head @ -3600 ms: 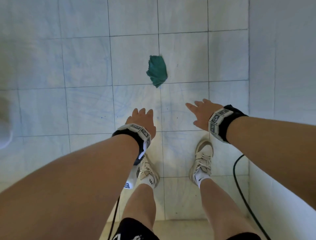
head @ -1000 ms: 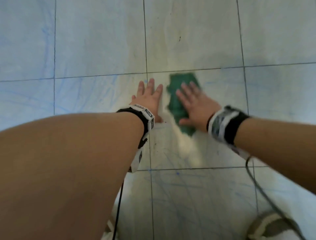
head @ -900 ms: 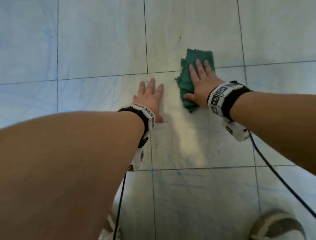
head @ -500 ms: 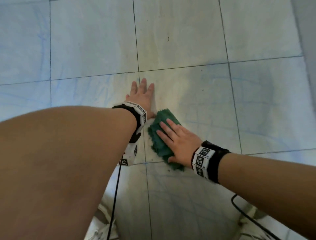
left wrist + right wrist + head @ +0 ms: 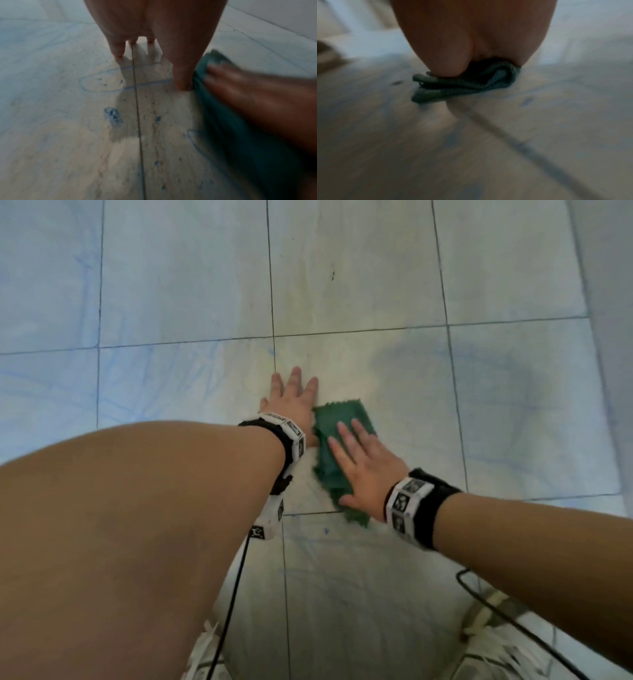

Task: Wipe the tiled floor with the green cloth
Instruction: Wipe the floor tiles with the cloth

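The right hand (image 5: 368, 474) lies flat on the cloth (image 5: 337, 451), fingers (image 5: 346, 436) straight and a little spread, pressing it on the floor (image 5: 376, 268). The left hand (image 5: 291, 402) rests flat just beside, fingers straight.

Large pale tiles (image 5: 359, 268) with a bluish cast meet at thin dark seams (image 5: 270, 285); faint blue scribbles and specks (image 5: 112, 117) mark them; a warmer, cream patch of light falls mid-floor; a black cable (image 5: 229, 604) trails across.
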`<state>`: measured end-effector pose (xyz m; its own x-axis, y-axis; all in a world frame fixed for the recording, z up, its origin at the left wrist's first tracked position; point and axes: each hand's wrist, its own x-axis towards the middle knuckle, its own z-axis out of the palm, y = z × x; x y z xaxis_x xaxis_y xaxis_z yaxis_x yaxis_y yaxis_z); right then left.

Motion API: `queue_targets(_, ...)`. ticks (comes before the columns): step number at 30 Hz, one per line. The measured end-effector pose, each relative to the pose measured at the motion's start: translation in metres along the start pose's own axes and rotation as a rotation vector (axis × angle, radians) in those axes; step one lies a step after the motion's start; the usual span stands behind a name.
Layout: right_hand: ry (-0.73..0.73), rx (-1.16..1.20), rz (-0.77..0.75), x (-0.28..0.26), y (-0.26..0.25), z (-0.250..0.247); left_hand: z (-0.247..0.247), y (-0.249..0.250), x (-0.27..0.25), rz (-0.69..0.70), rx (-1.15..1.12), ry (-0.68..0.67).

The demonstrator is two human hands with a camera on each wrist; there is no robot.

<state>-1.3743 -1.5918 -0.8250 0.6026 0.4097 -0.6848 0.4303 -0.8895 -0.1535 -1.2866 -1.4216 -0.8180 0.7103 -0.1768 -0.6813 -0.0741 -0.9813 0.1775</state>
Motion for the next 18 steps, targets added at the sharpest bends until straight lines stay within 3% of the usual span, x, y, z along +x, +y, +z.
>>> queue_targets(2, -0.032, -0.018, -0.077, -0.020, -0.024, 0.024, 0.002, -0.001, 0.002, -0.006, 0.004, 0.002)
queue_targets(5, 0.051, -0.050, -0.082, -0.017, 0.006, 0.028, 0.005, -0.004, 0.002, -0.005, 0.017, 0.010)
queue_targets(10, 0.071, 0.103, 0.498, -0.012, 0.111, -0.012, 0.002, -0.003, 0.001, -0.004, 0.039, 0.016)
queue_targets(13, 0.075, 0.207, 0.653, -0.006, 0.116, -0.016, -0.001, 0.001, 0.003, -0.002, 0.068, 0.030)
queue_targets(15, 0.063, 0.197, 0.583, -0.005, 0.088, -0.013, -0.003, 0.010, 0.004, 0.033, 0.083, 0.035)
queue_targets(18, 0.024, 0.111, 0.317, -0.012, 0.031, 0.003, -0.002, 0.027, 0.007, 0.069, 0.084, 0.006)
